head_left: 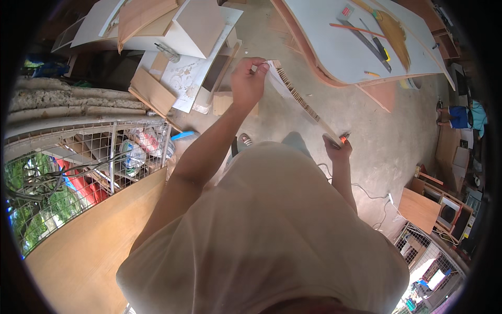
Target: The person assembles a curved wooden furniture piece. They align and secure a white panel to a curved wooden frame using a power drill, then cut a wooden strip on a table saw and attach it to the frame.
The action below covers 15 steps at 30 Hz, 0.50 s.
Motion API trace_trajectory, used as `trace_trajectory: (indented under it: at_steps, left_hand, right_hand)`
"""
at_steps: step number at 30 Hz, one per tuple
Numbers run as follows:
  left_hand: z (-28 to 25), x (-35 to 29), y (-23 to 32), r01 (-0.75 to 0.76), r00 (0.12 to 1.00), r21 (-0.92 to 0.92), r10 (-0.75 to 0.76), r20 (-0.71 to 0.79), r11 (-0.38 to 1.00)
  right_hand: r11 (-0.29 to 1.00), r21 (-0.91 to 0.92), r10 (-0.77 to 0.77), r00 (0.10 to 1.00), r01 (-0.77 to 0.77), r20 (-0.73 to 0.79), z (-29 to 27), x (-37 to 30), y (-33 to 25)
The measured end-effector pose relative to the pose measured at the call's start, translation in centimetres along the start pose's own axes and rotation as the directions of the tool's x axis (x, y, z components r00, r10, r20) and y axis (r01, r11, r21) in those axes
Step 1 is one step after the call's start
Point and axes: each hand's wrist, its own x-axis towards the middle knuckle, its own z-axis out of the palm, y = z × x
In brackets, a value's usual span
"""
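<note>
Pale and brown-edged, a strip (299, 98) is stretching outward: right fingers (330, 140) are gripping its near end beside an orange piece (343, 139), left fingers (253, 61) are pinching its far end. I should be supporting both evenly, clear of the bench (340, 57).

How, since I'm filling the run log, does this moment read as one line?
left hand: pinching strip at far end; right hand: gripping near end, orange item there; strip: slanting
</note>
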Motion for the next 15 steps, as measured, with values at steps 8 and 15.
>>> trace_trajectory:
  at_steps: [8,15]
  left_hand:
    - [3.6,2.8,0.6,0.161,0.985,-0.139,-0.167,-0.037,0.977]
    - [8.0,3.4,2.0,0.286,0.952,-0.455,-0.302,0.037,0.844]
  right_hand:
    - [0.994,-0.055,-0.088,0.994,0.091,0.058,-1.2,1.3,0.8]
    - [1.0,0.011,-0.015,0.993,0.014,0.12,-2.3,3.5,-1.5]
